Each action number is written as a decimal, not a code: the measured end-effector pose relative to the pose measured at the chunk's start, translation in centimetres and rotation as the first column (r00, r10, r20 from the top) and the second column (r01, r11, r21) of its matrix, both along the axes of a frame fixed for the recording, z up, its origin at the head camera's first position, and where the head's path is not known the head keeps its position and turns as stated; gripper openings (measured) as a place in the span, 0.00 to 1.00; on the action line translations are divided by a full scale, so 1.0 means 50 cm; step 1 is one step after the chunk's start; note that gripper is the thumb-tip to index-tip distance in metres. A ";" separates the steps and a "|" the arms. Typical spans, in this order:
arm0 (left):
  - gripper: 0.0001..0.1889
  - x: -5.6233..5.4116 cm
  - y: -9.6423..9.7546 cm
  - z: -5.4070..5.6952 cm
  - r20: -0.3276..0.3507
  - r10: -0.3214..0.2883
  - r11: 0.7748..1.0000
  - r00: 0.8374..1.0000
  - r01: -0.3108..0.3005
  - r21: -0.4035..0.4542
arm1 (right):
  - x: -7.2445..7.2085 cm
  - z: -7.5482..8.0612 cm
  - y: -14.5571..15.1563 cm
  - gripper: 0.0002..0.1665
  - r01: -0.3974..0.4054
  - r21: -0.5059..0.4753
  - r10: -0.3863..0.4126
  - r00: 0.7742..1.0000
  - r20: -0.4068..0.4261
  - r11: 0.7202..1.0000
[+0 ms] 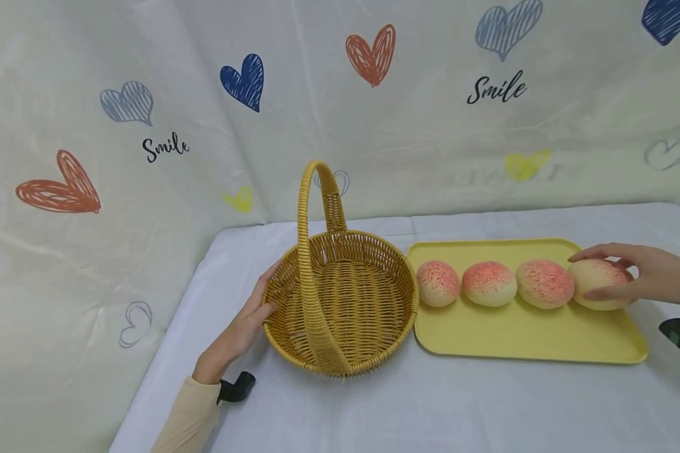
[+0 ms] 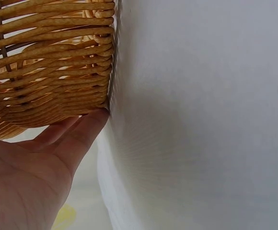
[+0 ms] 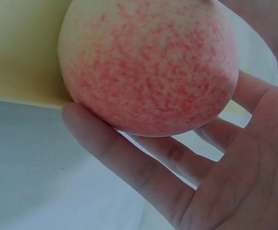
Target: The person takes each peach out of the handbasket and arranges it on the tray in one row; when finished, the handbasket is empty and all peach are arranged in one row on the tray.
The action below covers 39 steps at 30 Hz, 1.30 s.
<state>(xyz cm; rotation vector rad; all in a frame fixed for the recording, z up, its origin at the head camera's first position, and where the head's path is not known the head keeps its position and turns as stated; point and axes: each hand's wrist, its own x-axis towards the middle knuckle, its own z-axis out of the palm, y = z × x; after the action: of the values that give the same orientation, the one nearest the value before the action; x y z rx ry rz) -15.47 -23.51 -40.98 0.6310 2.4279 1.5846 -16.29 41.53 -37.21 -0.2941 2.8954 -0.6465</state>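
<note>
A round wicker basket [image 1: 368, 302] with a tall arched handle stands on the table. My left hand [image 1: 243, 330] holds its left side, thumb at the rim and fingers against the outer wall; in the left wrist view, a fingertip reaches the wall's lower edge by the cloth. At the right end of a yellow tray [image 1: 521, 336], my right hand [image 1: 640, 274] grips a pale peach [image 1: 592, 283] with a pink blush, fingers and thumb around it. The right wrist view shows this peach [image 3: 153, 67] close up, beside the tray's edge. Whether it touches the tray cannot be told.
Three more peaches, a left one [image 1: 438, 283], a middle one [image 1: 490, 284] and a right one [image 1: 544, 284], lie in a row along the tray. The basket's right rim is close to the tray's left edge. A heart-printed cloth [image 1: 430, 151] hangs behind the white-covered table [image 1: 459, 409].
</note>
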 end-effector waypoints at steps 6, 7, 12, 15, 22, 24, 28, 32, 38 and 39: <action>0.41 -0.001 0.000 -0.002 -0.012 -0.003 1.000 1.000 0.003 -0.004 | 0.005 -0.003 0.005 0.42 -0.031 0.032 0.031 0.999 -0.024 0.999; 0.40 -0.001 -0.001 -0.003 -0.014 -0.001 1.000 1.000 0.001 -0.007 | 0.006 -0.004 0.007 0.42 -0.040 0.040 0.041 0.998 -0.038 0.998; 0.40 -0.002 -0.001 -0.003 -0.020 0.003 1.000 1.000 -0.003 -0.010 | 0.005 -0.006 0.007 0.46 -0.041 0.069 0.045 0.997 -0.065 0.997; 0.40 -0.002 -0.001 -0.002 -0.020 0.000 1.000 1.000 0.000 -0.005 | 0.003 -0.002 0.002 0.47 -0.038 0.099 0.045 0.996 -0.077 0.994; 0.41 -0.002 -0.001 -0.002 -0.011 -0.003 1.000 1.000 0.003 0.001 | -0.002 0.004 -0.013 0.45 -0.085 0.156 0.104 0.987 -0.122 0.984; 0.41 -0.002 -0.001 -0.002 -0.011 -0.003 1.000 1.000 0.003 0.002 | -0.001 0.004 -0.013 0.45 -0.090 0.149 0.110 0.986 -0.129 0.985; 0.41 -0.003 0.001 -0.003 -0.015 -0.005 1.000 1.000 0.004 -0.005 | 0.004 0.000 -0.005 0.47 -0.082 0.147 0.101 0.987 -0.126 0.986; 0.41 -0.003 0.003 -0.002 -0.017 -0.012 1.000 1.000 0.012 -0.006 | 0.009 -0.001 0.009 0.49 -0.089 0.146 0.113 0.980 -0.166 0.985; 0.40 -0.002 0.000 0.000 -0.024 -0.015 1.000 1.000 0.014 -0.003 | 0.019 0.040 -0.007 0.45 -0.076 0.136 0.107 0.965 -0.238 0.988; 0.40 -0.002 0.000 0.001 -0.023 -0.012 1.000 1.000 0.012 -0.004 | 0.023 0.051 -0.016 0.43 -0.062 0.130 0.091 0.968 -0.235 0.990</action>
<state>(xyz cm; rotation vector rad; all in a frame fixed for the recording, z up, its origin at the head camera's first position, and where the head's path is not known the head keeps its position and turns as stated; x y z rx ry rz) -15.55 -23.53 -40.95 0.6654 2.4391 1.5760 -15.15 40.71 -34.66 -0.4981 3.1181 -0.4462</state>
